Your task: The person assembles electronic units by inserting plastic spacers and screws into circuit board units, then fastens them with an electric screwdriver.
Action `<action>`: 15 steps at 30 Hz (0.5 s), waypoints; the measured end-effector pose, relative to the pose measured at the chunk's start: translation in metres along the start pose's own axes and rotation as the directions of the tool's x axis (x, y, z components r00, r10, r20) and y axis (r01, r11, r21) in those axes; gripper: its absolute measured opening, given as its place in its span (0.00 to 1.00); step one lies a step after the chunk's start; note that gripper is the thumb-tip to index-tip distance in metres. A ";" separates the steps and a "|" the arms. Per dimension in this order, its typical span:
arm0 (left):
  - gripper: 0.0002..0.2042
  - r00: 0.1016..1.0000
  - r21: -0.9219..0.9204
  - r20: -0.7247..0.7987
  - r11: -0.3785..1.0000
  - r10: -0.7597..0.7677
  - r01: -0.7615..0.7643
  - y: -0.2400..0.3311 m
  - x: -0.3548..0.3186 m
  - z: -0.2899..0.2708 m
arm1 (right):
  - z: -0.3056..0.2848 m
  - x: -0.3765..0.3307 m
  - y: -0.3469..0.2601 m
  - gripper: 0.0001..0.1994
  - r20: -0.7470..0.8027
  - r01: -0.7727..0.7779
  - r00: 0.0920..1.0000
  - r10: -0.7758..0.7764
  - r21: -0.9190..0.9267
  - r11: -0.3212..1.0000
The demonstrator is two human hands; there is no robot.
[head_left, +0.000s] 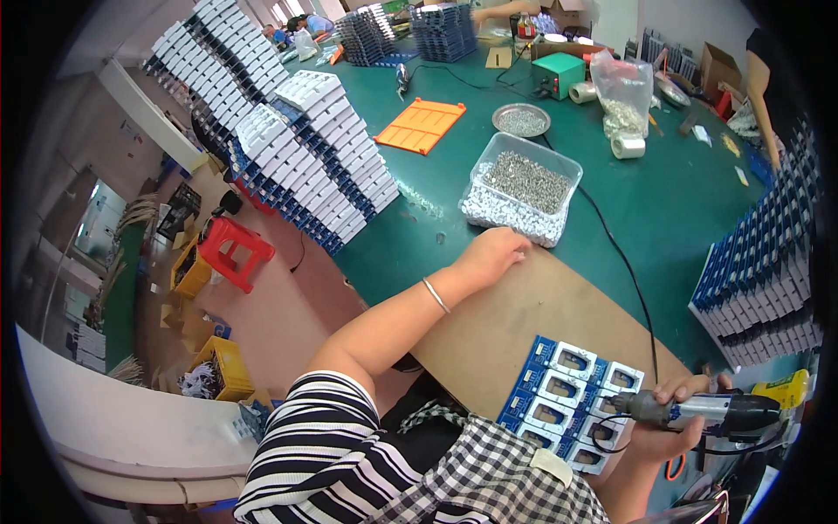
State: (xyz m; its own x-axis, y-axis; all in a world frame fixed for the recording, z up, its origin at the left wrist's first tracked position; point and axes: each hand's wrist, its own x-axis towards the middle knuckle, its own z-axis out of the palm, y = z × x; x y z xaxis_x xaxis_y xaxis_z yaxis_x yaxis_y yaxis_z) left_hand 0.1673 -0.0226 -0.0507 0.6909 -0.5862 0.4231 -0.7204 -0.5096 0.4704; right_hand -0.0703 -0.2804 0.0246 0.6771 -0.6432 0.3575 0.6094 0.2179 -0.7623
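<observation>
My left hand (496, 255) rests on the brown board by the near edge of a clear plastic tub, its fingers drawn together. Whatever they hold, if anything, is too small to make out. Small metal screws (528, 179) fill the tub's upper part, with white plastic pieces (513, 212) below and in front of them. In my right hand (670, 428) is an electric screwdriver (711, 411), lying almost level, its tip pointing left. Under that tip sits a panel of blue circuit boards (530, 377) with several white plastic frames (567, 387) set on it in rows.
Tall stacks of white-and-blue panels (305, 148) stand at the left, another stack (759, 262) at the right. A black cord (615, 244) crosses the green table. Farther back are an orange tray (421, 125), a round metal dish (521, 120) and a green box (559, 75).
</observation>
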 end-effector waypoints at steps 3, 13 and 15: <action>0.06 0.902 -0.441 0.189 0.787 -0.389 0.431 0.043 -0.003 -0.003 | -0.004 0.004 0.000 0.38 -0.048 0.004 0.999 -0.006 -0.036 0.999; 0.08 0.688 -0.739 0.559 0.098 -0.462 0.666 0.096 -0.053 -0.022 | -0.004 0.040 0.017 0.27 0.191 -0.238 0.955 0.225 0.049 0.970; 0.08 0.699 -0.685 0.541 0.237 -0.468 0.689 0.096 -0.057 -0.008 | -0.018 0.038 0.032 0.28 0.282 -0.136 0.952 0.115 0.056 0.989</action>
State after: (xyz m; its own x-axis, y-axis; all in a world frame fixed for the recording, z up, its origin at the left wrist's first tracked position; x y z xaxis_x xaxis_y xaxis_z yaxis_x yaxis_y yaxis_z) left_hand 0.0595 -0.0330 -0.0233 0.7874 -0.5123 -0.3430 0.3459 -0.0933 0.9336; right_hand -0.0327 -0.3110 0.0036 0.8316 -0.3804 0.4047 0.5334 0.3440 -0.7727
